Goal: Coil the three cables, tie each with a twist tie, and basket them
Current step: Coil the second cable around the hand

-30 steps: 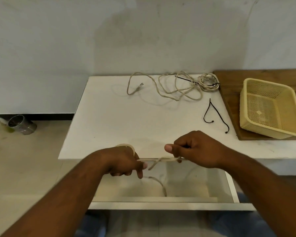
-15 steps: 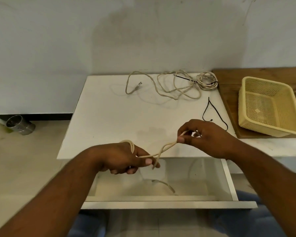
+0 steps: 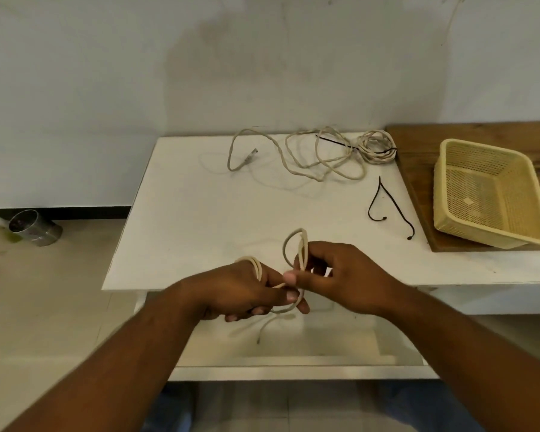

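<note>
Cable (image 3: 302, 247), 1, pinched by left hand (image 3: 240, 288) and right hand (image 3: 353, 279); 1 basket (image 3: 480, 235).

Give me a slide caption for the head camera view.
Left hand and right hand loop a beige cable; twist tie and basket wait nearby.

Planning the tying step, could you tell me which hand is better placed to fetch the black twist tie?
Probably the right hand: the black twist tie lies on its side of the table, while the left hand grips the coiled cable.
</note>
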